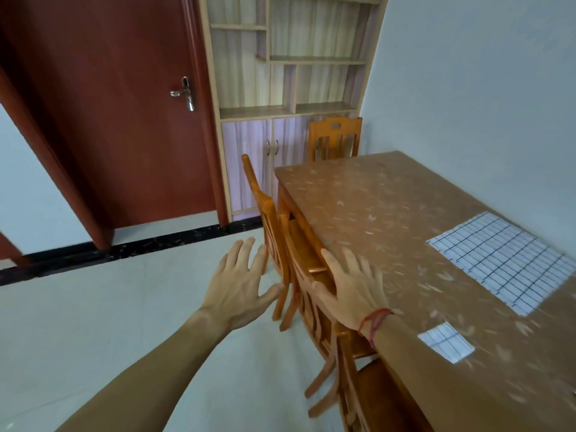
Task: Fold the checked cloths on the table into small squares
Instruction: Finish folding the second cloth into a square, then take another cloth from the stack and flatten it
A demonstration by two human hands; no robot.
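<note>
Fingers (246, 260) of the left hand (241, 285) are straight and spread wide. They hold nothing and hang in the air above the pale floor (131, 307). The right hand (352, 285), with a red string (374, 322) at the wrist, is spread open in the same way over the table (374, 194) edge and a wooden chair (299, 275); whether it touches them I cannot tell. On the table to the right lies a large checked cloth (501, 260), spread flat. A small folded checked cloth (445, 342) lies nearer, beside the right forearm.
</note>
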